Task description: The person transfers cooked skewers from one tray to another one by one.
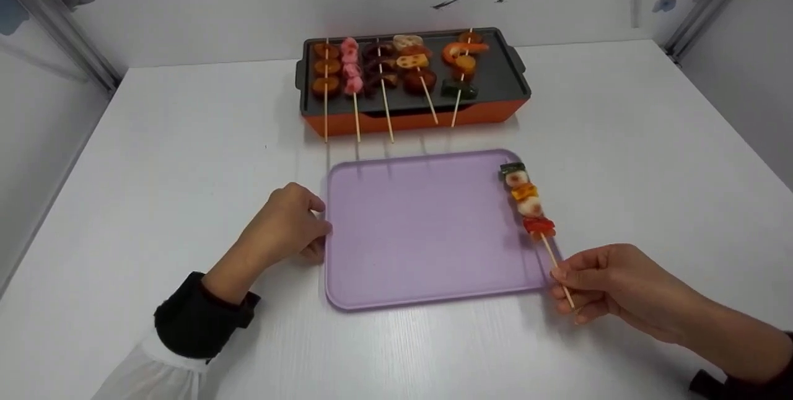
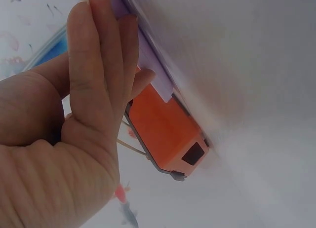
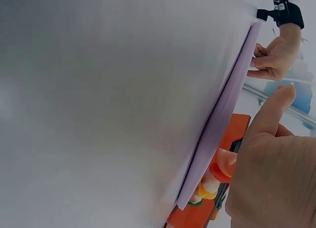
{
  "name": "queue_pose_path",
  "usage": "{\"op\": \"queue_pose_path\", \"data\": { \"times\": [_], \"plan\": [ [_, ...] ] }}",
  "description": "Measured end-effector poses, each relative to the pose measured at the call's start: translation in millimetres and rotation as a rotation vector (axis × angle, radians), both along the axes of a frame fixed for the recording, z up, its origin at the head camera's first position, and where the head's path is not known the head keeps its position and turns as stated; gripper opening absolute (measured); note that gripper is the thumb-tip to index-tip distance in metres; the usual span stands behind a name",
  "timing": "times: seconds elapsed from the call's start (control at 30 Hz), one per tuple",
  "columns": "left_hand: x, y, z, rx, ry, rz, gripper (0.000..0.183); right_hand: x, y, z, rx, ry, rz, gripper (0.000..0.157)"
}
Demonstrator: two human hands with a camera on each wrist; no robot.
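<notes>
My right hand (image 1: 613, 285) pinches the bare wooden stick of a toy vegetable skewer (image 1: 528, 205) between thumb and fingers. The skewer carries green, white, yellow and red pieces and lies over the right side of a lilac rectangular tray (image 1: 421, 233), its green end pointing away from me. At the tray's left edge, my left hand (image 1: 282, 223) touches the rim with its fingertips. Its fingers (image 2: 91, 65) look mostly straight in the left wrist view. From the right wrist view, the skewer's coloured pieces (image 3: 206, 190) show beyond the tray's edge, and the stick is hidden.
Behind the tray stands an orange toy grill (image 1: 421, 116) with a dark top plate. Several skewers lie across it, among them a pink one (image 1: 351, 65) and one with a shrimp (image 1: 464, 50), their sticks jutting over its front. Printed walls (image 1: 372, 4) bound the white table (image 1: 204, 140).
</notes>
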State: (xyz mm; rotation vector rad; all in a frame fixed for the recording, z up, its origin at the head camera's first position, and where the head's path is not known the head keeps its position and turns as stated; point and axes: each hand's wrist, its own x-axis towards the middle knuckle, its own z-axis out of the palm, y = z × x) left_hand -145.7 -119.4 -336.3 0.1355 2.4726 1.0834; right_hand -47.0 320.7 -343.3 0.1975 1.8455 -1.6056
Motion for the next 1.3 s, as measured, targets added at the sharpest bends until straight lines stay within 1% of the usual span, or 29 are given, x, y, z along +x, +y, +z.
{"op": "queue_pose_path", "data": {
  "times": [0.03, 0.1, 0.13, 0.27, 0.33, 0.4, 0.5, 0.63, 0.77, 0.8, 0.93, 1.07, 1.1, 1.2, 1.23, 1.27, 1.3],
  "plan": [
    [0.0, 0.1, 0.4, 0.001, -0.001, 0.001, 0.028, -0.1, 0.0, 1.0, 0.025, 0.007, 0.015, 0.029],
    [0.4, 0.2, 1.5, -0.001, 0.001, -0.001, 0.030, -0.7, -0.6, 2.6, 0.083, 0.025, 0.043, 0.030],
    [0.5, 0.2, 2.0, 0.000, -0.003, 0.000, 0.037, -1.1, -1.3, 3.1, 0.116, 0.033, 0.053, 0.031],
    [0.8, -0.2, 2.3, -0.013, 0.002, -0.006, 0.045, -2.6, -5.6, 2.4, 0.260, 0.049, 0.083, 0.035],
    [1.0, -0.9, 1.8, -0.004, -0.007, -0.003, 0.046, -2.4, -7.1, 1.3, 0.307, 0.057, 0.098, 0.036],
    [1.4, -1.4, 1.4, 0.009, -0.016, 0.001, 0.046, -2.0, -8.0, 0.1, 0.336, 0.062, 0.111, 0.037],
    [1.9, -1.8, 1.2, 0.028, -0.026, 0.003, 0.046, -1.8, -7.4, -0.7, 0.345, 0.067, 0.123, 0.037],
    [2.2, -1.2, 1.8, 0.019, -0.013, 0.002, 0.046, -3.6, -6.2, 0.9, 0.355, 0.063, 0.146, 0.038],
    [2.1, -0.5, 1.7, 0.012, -0.004, 0.003, 0.045, -7.1, -5.6, 7.1, 0.446, 0.088, 0.167, 0.041],
    [2.0, -0.4, 1.6, 0.013, -0.002, 0.002, 0.044, -8.6, -5.8, 9.4, 0.480, 0.107, 0.168, 0.042],
    [1.6, 0.3, 0.4, 0.013, 0.010, 0.000, 0.030, -19.4, -7.8, 21.2, 0.605, 0.221, 0.167, 0.039],
    [0.7, 1.2, -0.6, 0.012, 0.007, 0.001, 0.016, -35.8, -11.3, 33.5, 0.677, 0.403, 0.147, 0.034],
    [0.6, 1.2, -0.8, 0.016, 0.002, 0.005, 0.017, -40.3, -12.3, 36.1, 0.687, 0.454, 0.135, 0.034],
    [0.1, 1.6, -1.3, 0.019, -0.011, 0.014, 0.015, -56.0, -15.4, 41.0, 0.667, 0.590, 0.088, 0.035],
    [0.2, 1.7, -1.3, 0.021, -0.014, 0.018, 0.016, -61.8, -17.2, 42.2, 0.651, 0.613, 0.069, 0.038],
    [0.1, 1.6, -1.3, 0.028, -0.016, 0.017, 0.021, -68.0, -19.1, 43.2, 0.628, 0.629, 0.053, 0.042],
    [0.0, 1.7, -1.3, 0.025, -0.009, 0.013, 0.021, -74.6, -21.0, 44.1, 0.591, 0.635, 0.038, 0.047]
  ]
}}
